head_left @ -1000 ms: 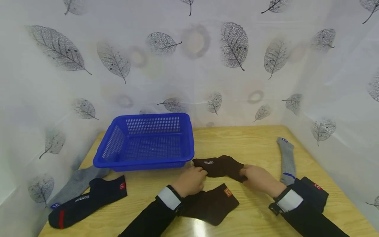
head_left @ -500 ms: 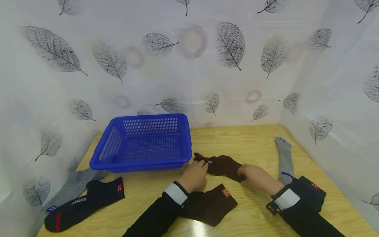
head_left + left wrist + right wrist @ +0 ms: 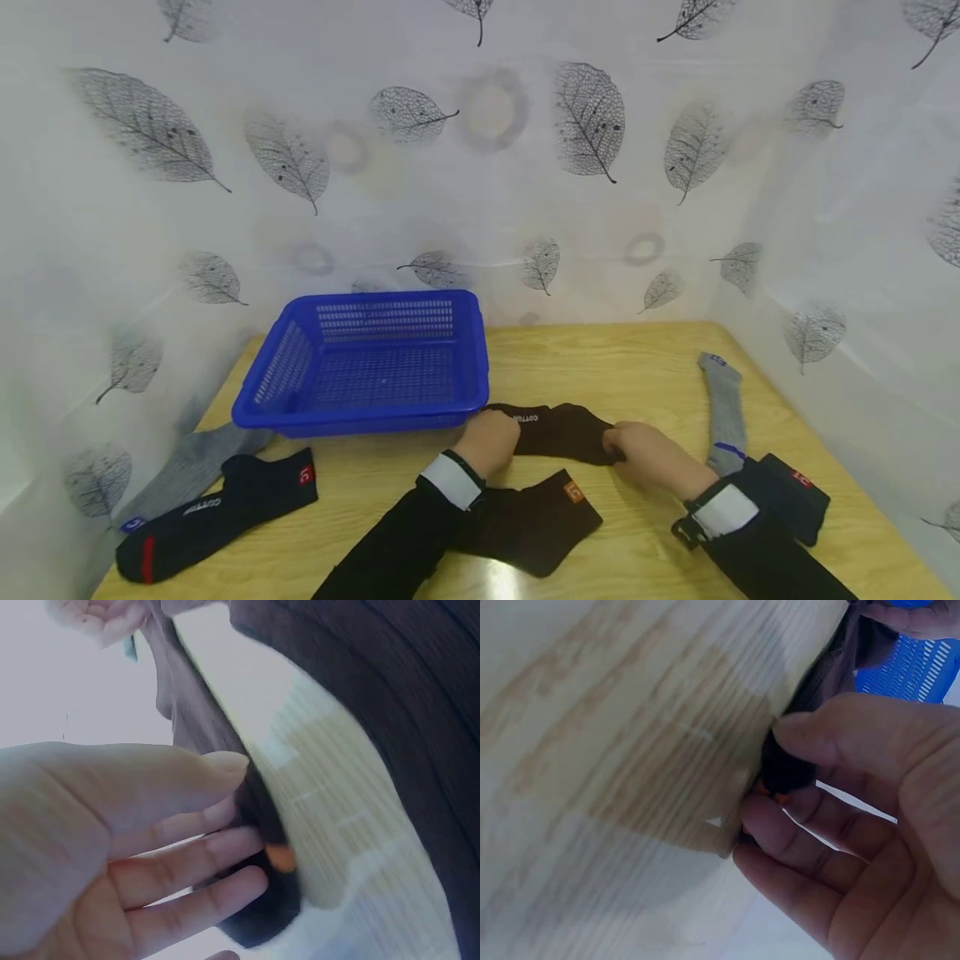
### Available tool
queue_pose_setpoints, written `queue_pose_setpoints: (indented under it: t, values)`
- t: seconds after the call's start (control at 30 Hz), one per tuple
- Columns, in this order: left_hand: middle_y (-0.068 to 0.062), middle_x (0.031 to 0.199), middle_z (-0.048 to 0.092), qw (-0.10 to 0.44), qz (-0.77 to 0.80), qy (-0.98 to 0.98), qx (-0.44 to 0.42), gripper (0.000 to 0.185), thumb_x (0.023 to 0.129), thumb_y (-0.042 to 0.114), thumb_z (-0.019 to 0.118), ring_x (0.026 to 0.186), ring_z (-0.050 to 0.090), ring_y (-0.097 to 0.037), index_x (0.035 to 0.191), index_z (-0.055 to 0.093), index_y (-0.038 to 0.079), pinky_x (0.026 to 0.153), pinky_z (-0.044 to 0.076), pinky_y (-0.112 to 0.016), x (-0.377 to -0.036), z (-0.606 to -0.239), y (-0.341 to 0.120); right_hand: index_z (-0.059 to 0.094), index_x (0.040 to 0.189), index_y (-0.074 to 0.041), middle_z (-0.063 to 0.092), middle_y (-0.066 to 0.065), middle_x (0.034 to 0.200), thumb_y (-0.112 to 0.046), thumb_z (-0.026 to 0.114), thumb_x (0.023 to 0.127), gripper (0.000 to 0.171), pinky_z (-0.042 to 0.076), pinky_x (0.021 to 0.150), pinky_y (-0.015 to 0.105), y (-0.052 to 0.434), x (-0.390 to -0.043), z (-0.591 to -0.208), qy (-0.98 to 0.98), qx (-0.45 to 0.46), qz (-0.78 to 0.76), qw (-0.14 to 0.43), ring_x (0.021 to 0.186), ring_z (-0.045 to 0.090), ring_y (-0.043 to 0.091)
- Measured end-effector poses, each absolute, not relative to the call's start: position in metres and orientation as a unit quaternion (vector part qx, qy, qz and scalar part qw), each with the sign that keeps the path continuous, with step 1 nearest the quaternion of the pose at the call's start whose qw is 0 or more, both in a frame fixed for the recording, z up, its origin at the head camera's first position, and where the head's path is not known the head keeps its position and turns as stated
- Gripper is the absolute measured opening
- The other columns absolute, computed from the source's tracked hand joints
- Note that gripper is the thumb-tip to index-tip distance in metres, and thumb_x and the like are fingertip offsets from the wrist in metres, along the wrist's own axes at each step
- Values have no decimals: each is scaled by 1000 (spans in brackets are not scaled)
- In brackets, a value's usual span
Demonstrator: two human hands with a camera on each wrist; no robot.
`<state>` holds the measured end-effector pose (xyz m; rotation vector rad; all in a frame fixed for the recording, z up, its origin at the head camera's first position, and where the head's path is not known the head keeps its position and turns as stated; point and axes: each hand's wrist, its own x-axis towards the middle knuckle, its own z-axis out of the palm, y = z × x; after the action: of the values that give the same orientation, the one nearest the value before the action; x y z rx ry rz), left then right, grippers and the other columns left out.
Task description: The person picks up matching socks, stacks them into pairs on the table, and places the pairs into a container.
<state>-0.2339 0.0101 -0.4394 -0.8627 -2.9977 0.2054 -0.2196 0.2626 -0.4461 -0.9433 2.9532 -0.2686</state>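
1. Hands first: the left hand point(image 3: 489, 440) pinches the cuff end of a dark brown cotton sock with white lettering point(image 3: 558, 432), thumb over fingers in a narrow grip, as the left wrist view shows point(image 3: 150, 847).
2. The right hand point(image 3: 647, 454) pinches the opposite end of the same sock, its grip also narrow, thumb pressed against the fingertips point(image 3: 832, 817).
3. That sock lies stretched between the two hands near the middle of the pale wooden table point(image 3: 615, 367), just at 4 o'clock from the blue perforated plastic basket point(image 3: 367, 367), which holds nothing visible.
4. A second dark brown sock with an orange tag point(image 3: 536, 523) lies flat at 6 o'clock from the held one, partly under the left sleeve.
5. Other socks sit apart: a grey sock point(image 3: 724, 408) and a black sock with a red tag point(image 3: 787, 496) at about 3 to 4 o'clock, and a navy sock with a red stripe point(image 3: 210, 512) over another grey sock point(image 3: 191, 467) at 8 o'clock.
6. Judged from this, the step in hand is straightening the held brown sock. A sensible next move would be laying it onto its orange-tagged match, which calls for keeping both ends taut and the edges aligned.
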Motion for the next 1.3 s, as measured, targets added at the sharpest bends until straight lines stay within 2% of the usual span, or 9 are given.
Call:
queue_pose_setpoints:
  t: [0.1, 0.23, 0.33, 0.43, 0.6, 0.8, 0.93, 1.13, 1.3]
  values:
    - [1, 63, 58, 9, 56, -957, -283, 10, 76, 11, 63, 56, 54, -13, 67, 64, 12, 48, 45, -30, -231, -439, 4, 56, 76, -12, 48, -3, 74, 2, 63, 63, 21, 41, 56, 28, 262, -218, -447, 952, -294, -85, 16, 64, 46, 10]
    - [6, 53, 54, 14, 29, -950, -312, 17, 65, 19, 72, 49, 48, -9, 55, 59, 15, 63, 44, -29, -226, -440, -11, 51, 76, -13, 43, -4, 74, 8, 62, 59, 29, 38, 51, 26, 260, -215, -449, 950, -303, -77, 7, 59, 41, 9]
    - [8, 58, 56, -20, -25, -945, -325, 19, 60, 24, 77, 53, 49, -7, 61, 60, 15, 68, 42, -26, -224, -443, -24, 48, 79, -13, 39, -4, 77, 15, 59, 57, 38, 36, 48, 24, 260, -214, -452, 946, -317, -68, 7, 56, 38, 9]
    - [7, 71, 58, -40, -74, -938, -337, 22, 64, 23, 77, 63, 52, -7, 76, 61, 14, 61, 43, -22, -222, -443, -33, 49, 84, -13, 39, -4, 80, 17, 55, 56, 42, 35, 47, 23, 261, -215, -453, 944, -321, -69, 17, 55, 36, 9]
    - [7, 69, 55, 2, -96, -930, -355, 18, 67, 19, 73, 62, 52, -7, 77, 59, 15, 57, 42, -22, -217, -438, -44, 56, 93, -13, 45, -4, 86, 10, 52, 65, 36, 43, 58, 26, 267, -214, -446, 943, -320, -75, 56, 66, 48, 10]
    - [4, 75, 55, 43, -50, -937, -342, 17, 65, 14, 73, 68, 54, -13, 78, 62, 15, 59, 44, -27, -212, -441, -55, 59, 96, -11, 49, -1, 93, -14, 70, 69, 29, 45, 71, 34, 265, -207, -438, 945, -316, -67, 51, 84, 53, 19]
    - [4, 78, 57, 23, -62, -941, -333, 21, 64, 13, 73, 72, 55, -13, 82, 63, 15, 61, 45, -27, -215, -445, -57, 60, 92, -12, 48, -2, 89, -20, 73, 68, 29, 45, 69, 34, 264, -207, -443, 943, -327, -60, 12, 81, 52, 17]
    - [6, 76, 57, -7, -104, -945, -310, 16, 66, 11, 70, 68, 54, -11, 80, 62, 16, 58, 44, -26, -223, -452, -61, 58, 82, -14, 47, -5, 80, -5, 69, 66, 22, 43, 60, 29, 261, -214, -445, 934, -349, -69, -21, 69, 49, 11]
    - [8, 71, 55, -11, -123, -946, -301, 15, 65, 13, 69, 64, 52, -10, 75, 59, 18, 55, 42, -26, -225, -458, -62, 47, 70, -15, 34, -8, 69, 5, 61, 62, 25, 33, 51, 25, 256, -217, -447, 932, -356, -60, -41, 58, 35, 8]
